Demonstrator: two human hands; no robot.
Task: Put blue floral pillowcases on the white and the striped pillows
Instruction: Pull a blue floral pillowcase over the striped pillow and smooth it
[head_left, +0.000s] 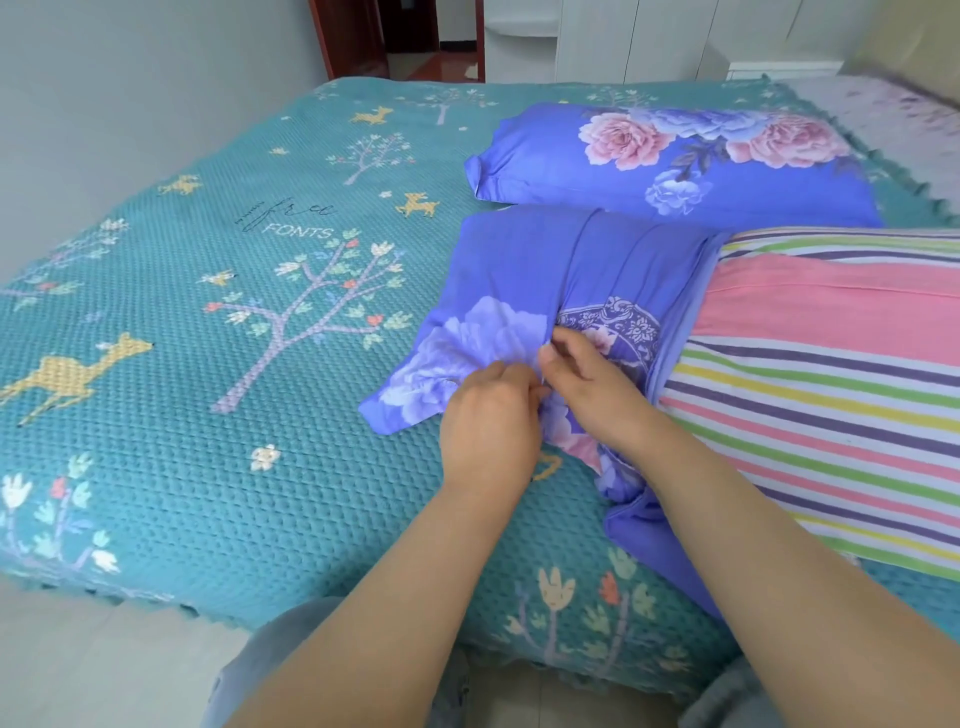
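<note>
Gathering the case at the striped pillow's end

Pinching bunched fabric, both hands work the loose pillowcase (545, 291), a blue cloth printed with pale flowers and a patterned medallion. It lies crumpled on the bed (208, 467), its far part spread flat, its near part gathered into folds. The left hand (488, 415) and right hand (597, 389) meet at the middle of the case, fingers curled onto the cloth, each grip clamped on a fold.

The striped pillow (831, 405) lies just to the right of the hands, touching the case, its long axis running off rightward. Its left end seems to sit at or just inside the case's edge; how far in cannot be told. The right hand is nearer the pillow, so the coming pull likely draws the case rightward along that axis.

Beyond, near the bed's far side, a second pillow (675, 161) already wears a matching floral case, so about half the task looks done.
</note>
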